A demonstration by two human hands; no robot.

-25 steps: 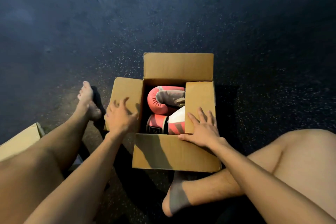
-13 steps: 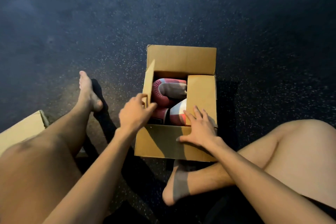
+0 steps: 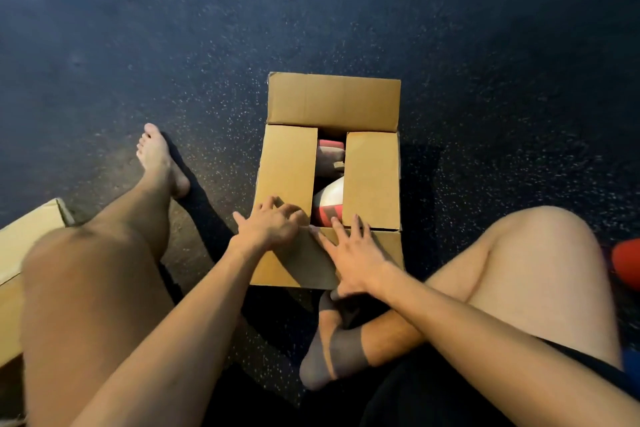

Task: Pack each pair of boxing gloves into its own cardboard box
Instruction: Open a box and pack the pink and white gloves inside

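On a dark speckled floor (image 3: 173, 45), a person's left hand (image 3: 270, 229), fingers loosely bent, rests on a cardboard box (image 3: 332, 100)'s left flap (image 3: 287, 166); the right hand (image 3: 353, 260) lies flat on its near flap (image 3: 388, 250). Pink-and-white boxing gloves (image 3: 329, 198) sit inside.

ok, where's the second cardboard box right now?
Head view, far left edge, partly cut off: the second cardboard box lies beside the person's outstretched left leg, well left of the box holding the gloves.
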